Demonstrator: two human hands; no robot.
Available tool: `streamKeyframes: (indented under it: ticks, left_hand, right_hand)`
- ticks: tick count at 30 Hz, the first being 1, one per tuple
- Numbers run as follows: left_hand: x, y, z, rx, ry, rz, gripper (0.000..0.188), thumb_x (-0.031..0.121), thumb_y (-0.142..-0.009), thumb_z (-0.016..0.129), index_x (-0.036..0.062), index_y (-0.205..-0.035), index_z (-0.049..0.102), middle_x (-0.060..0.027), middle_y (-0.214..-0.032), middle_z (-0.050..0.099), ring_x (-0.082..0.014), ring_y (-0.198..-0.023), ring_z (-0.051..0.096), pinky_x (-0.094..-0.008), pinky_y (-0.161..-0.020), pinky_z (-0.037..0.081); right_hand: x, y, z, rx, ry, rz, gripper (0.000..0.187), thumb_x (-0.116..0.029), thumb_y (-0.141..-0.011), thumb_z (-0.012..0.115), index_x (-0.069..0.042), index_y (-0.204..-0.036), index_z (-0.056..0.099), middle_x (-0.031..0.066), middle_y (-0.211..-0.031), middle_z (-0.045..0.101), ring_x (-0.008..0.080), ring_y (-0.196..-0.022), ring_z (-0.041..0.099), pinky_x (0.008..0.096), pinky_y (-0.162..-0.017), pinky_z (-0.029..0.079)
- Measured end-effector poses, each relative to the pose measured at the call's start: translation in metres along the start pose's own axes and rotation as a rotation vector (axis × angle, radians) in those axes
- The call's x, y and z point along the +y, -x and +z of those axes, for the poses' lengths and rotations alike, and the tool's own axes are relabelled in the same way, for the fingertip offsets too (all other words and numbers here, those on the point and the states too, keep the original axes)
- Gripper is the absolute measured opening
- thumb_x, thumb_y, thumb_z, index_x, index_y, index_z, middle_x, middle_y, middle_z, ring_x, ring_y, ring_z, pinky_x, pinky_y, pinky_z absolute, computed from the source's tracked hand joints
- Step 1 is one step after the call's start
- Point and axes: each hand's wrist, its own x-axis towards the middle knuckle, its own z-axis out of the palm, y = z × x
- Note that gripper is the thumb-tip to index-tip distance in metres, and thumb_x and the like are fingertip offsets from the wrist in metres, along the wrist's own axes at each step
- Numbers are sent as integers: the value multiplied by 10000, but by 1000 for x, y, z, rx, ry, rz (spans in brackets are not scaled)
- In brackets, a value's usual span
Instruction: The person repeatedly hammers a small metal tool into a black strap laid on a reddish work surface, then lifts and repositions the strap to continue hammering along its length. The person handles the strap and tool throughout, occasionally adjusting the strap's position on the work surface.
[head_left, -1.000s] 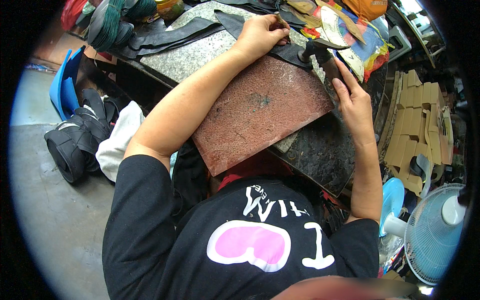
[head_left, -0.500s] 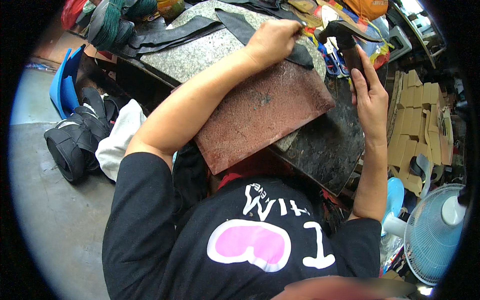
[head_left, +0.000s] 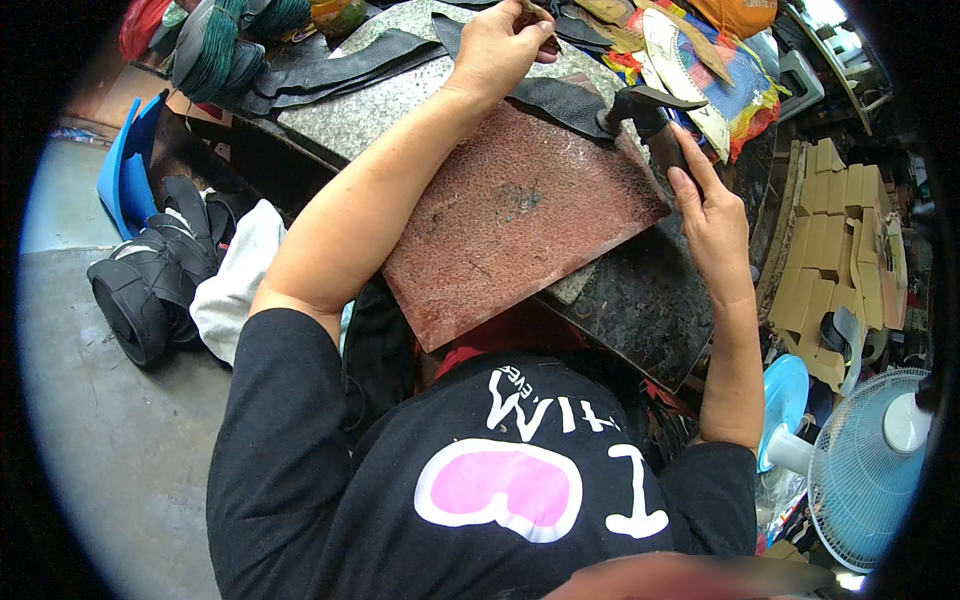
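Observation:
My right hand (head_left: pixel 715 225) is wrapped round the dark handle of a hammer (head_left: pixel 650 110), index finger stretched along it. The hammer's striking face is down beside the right end of a black leather strip (head_left: pixel 560 106); whether they touch I cannot tell. That strip lies on a reddish-brown slab (head_left: pixel 520 230) and runs up toward a grey speckled stone slab (head_left: pixel 385 115). Above the strip, near the top edge, my left hand (head_left: pixel 497 50) is closed in a pinch. A small brownish thing shows at its fingertips, too little of it to name.
More black leather strips (head_left: pixel 345 70) lie across the stone slab. Spools of green cord (head_left: pixel 210 50) stand at the far left. Cut pale pieces (head_left: pixel 685 80) and a colourful bag lie at the far right. Cardboard boxes (head_left: pixel 820 250) and a fan (head_left: pixel 870 460) are to the right.
My left hand has moved up and left, off the black leather strip. The hammer in my right hand has come down and left to the strip's end.

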Motion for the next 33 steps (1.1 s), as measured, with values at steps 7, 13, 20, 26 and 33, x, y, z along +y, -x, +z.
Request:
streamKeyframes:
  ticks: [7,13,20,26,33]
  left_hand:
    - [-6,8,6,-196,-187,-36,190,95,-885,683,-49,-1008,689,-119,-846,738,-137,-705,726,-249,-652,586]
    - [-10,9,4,-199,-61,-62,176,108,-886,691,-30,-996,698,-110,-837,738,-140,-714,726,-268,-650,583]
    - [6,15,9,-202,-456,364,227,172,-842,697,10,-1000,689,-196,-834,686,-348,-808,689,-399,-739,549]
    - [19,18,19,-221,-604,560,181,158,-843,656,33,-969,691,-209,-864,679,-383,-837,676,-451,-769,546]
    - [6,19,14,-135,-448,328,170,127,-842,646,9,-960,679,-203,-856,691,-362,-806,690,-416,-747,561]
  right_hand:
    - [-4,-1,-5,-38,14,50,425,-374,-988,559,-337,-1411,525,206,-976,711,385,-933,694,438,-767,540]
    - [8,-3,0,-44,-82,45,422,-335,-987,582,-302,-1407,543,167,-973,724,288,-869,713,387,-751,537]
    - [-40,-17,-51,250,-491,-227,381,-250,-1014,585,-145,-1381,588,19,-791,638,36,-598,511,191,-524,399]
    - [-37,-20,-26,104,-208,-62,408,-285,-1016,576,-172,-1408,560,75,-967,717,124,-715,635,287,-696,536]
    - [-2,-5,-5,44,-32,-136,427,-347,-983,593,-305,-1404,540,201,-1136,686,348,-1011,693,405,-813,540]
